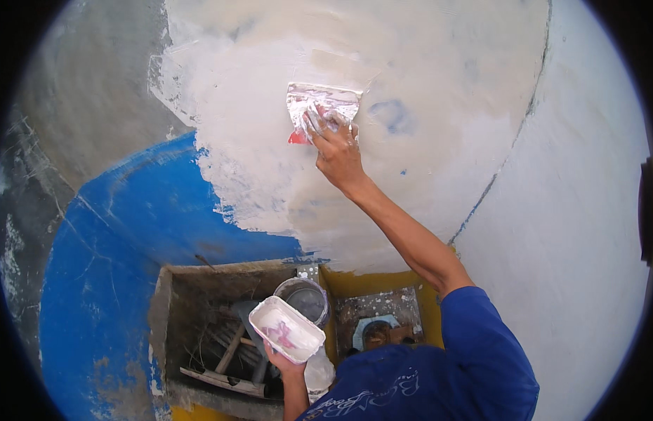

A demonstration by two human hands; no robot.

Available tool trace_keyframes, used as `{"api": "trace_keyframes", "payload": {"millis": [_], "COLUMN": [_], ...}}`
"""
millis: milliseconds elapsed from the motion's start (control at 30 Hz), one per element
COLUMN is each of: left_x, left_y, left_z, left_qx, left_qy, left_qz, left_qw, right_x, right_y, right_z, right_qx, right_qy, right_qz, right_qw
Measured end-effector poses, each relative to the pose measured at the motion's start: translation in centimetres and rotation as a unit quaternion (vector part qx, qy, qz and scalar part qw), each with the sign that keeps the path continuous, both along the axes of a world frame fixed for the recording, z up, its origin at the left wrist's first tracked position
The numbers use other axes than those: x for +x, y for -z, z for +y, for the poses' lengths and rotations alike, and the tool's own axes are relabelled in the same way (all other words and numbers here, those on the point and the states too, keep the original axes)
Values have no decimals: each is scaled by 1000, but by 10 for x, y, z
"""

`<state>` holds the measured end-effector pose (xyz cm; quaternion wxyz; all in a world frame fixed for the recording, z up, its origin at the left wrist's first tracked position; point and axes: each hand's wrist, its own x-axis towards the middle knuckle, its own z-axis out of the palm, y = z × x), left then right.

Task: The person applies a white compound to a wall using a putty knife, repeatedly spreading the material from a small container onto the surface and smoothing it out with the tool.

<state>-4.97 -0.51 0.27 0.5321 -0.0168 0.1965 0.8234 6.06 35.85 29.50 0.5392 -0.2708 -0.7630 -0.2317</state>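
My right hand [334, 144] grips a wide scraper [323, 98], red under a crust of white filler, and its blade lies against the wall. The wall [425, 63] around it carries a smeared coat of white and beige filler, with a faint blue patch showing through just right of the scraper. Low in the view, my left hand [284, 361] holds a white rectangular tub [288, 330] from beneath. White paste coats the tub's inside, with pinkish streaks at its bottom. White paste also covers the fingers of my right hand.
Behind the tub stands a round bucket [303, 300] with grey contents. A concrete-walled recess [165, 316] at lower left holds wooden pieces and debris. Blue paint [130, 203] and bare grey wall [116, 91] lie left. A dark crack [491, 182] marks the right corner.
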Motion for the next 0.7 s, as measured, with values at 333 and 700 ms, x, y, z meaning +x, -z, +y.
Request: {"api": "trace_keyframes", "payload": {"millis": [333,700], "left_x": [-3,-4], "left_y": [3,-2], "left_z": [-2,-6], "left_qx": [19,35], "left_qy": [3,-11], "left_qz": [-10,-13], "left_qw": [1000,999], "right_x": [45,13], "right_y": [-93,-89], "right_z": [-24,-50], "right_qx": [56,61], "right_qy": [-5,-56], "right_qz": [150,92], "right_qw": [987,992]}}
